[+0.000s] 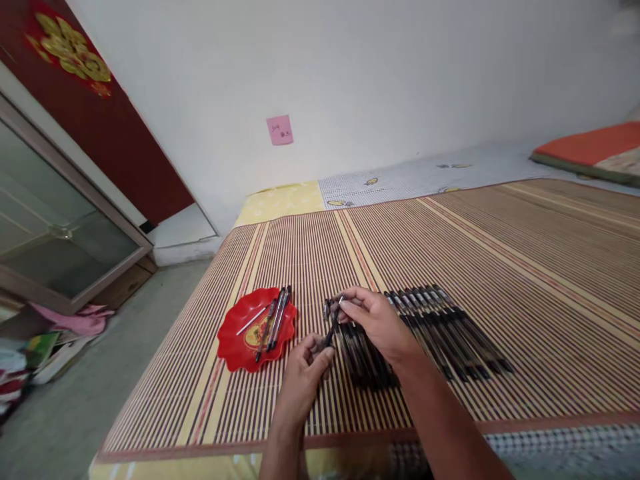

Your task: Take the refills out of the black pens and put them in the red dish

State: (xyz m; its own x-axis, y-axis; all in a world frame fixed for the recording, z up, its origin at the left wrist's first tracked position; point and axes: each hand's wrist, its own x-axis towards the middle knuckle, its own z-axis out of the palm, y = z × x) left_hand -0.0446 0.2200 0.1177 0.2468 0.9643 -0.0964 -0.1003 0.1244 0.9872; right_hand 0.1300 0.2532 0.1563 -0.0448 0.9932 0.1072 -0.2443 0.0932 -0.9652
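Between my two hands is a dark pen (pixel 333 323), held at a slant above the striped mat. The fingers of my left hand (pixel 309 363) are closed on its lower end. My right hand (pixel 367 315) pinches its upper end. Beneath and beside my right hand lies a row of black pens (pixel 445 333), side by side on the mat; my hand and forearm hide part of the row. To the left of my hands sits a red scalloped plate (pixel 231 357) with several pens (pixel 277 320) and a thin white stick (pixel 251 321) in it.
The striped bamboo mat (pixel 295 260) covers a bed, with patterned sheets (pixel 390 190) showing at its edges. A folded orange cloth (pixel 590 143) lies at the far right. A pink note (pixel 279 130) is stuck on the wall. Left of the bed is a glass-panelled door (pixel 60 220).
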